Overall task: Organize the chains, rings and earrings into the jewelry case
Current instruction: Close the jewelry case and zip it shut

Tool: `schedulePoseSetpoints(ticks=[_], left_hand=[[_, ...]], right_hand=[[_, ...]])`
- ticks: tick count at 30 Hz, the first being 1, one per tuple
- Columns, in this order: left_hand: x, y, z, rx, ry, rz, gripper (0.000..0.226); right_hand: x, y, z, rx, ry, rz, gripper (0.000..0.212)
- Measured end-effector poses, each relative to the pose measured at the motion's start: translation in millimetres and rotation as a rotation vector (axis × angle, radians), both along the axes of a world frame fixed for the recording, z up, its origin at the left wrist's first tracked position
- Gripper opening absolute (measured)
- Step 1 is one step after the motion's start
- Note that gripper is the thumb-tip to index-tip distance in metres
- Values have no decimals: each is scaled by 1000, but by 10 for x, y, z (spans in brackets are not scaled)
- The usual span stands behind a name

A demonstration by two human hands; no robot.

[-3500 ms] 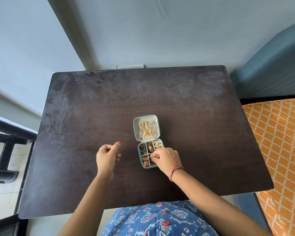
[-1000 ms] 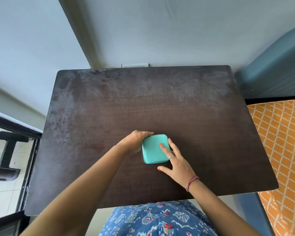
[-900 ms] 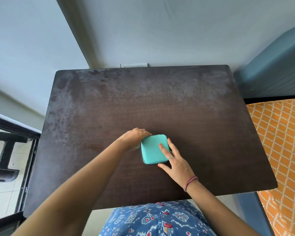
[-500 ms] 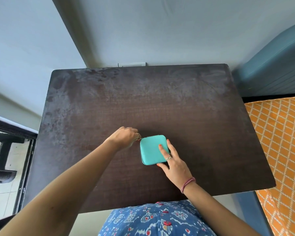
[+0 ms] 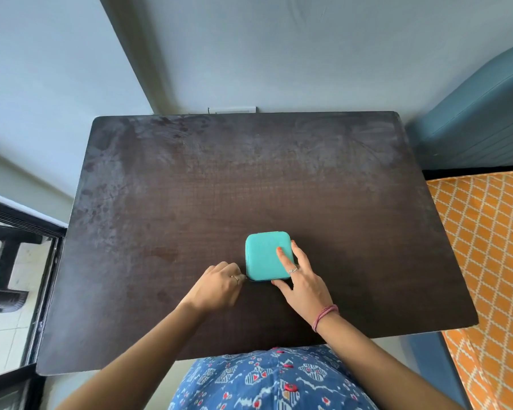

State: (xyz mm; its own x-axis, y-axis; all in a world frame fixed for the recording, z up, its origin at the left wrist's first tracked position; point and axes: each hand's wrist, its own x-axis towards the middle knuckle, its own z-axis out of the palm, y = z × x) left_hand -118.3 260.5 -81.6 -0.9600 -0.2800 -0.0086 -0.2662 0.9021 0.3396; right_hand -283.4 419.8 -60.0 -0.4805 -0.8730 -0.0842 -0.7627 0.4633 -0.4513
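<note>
The zipper pull (image 5: 245,276) was pinched by the left hand (image 5: 218,284) at seven o'clock of the jewelry case (image 5: 265,255), which was pressed flat by the right hand (image 5: 304,284).

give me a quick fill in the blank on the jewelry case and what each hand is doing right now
1. The teal jewelry case lies on the dark table with its lid ____.
2. The right hand rests straight fingers on the ____ of the case.
3. The left hand pinches the zip pull at the case's near ____ corner.

Missing words: shut; lid; left
</note>
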Motion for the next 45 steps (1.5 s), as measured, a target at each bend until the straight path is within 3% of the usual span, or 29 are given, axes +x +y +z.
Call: schedulePoseSetpoints(ticks=[10, 13, 15, 18, 21, 23, 25, 27, 33, 37, 45], left_hand=[[-108, 398, 77, -62, 8, 37, 30], [-142, 489, 170, 99, -308, -13, 43], [-124, 424, 238, 219, -400, -79, 38], [-85, 283, 331, 552, -172, 299, 24], [-111, 154, 400, 764, 53, 772, 7], [-206, 108, 424, 959, 76, 907, 20], [-331, 102, 418, 1099, 37, 926, 45], [-440, 142, 409, 1106, -8, 880, 58], [-519, 180, 356, 1147, -19, 919, 57], [-506, 196, 348, 1117, -3, 903, 63], [-568, 249, 400, 1035, 20, 901, 60]], right_hand=[[-25, 22, 23, 50, -17, 24, 74], [-61, 30, 30, 53, -59, 27, 76], [-99, 59, 15, 33, -154, 3, 77], [-72, 138, -25, -185, -421, -174, 70], [99, 211, -33, -340, -427, -411, 33], [227, 238, -50, -272, -375, -423, 19], [367, 215, -39, -141, -363, -338, 21], [481, 135, -45, -58, -371, -299, 29], [624, -104, -122, -145, -442, -527, 27], [598, -71, -109, -126, -438, -482, 25], [-20, 309, 1, 21, -94, -312, 13]])
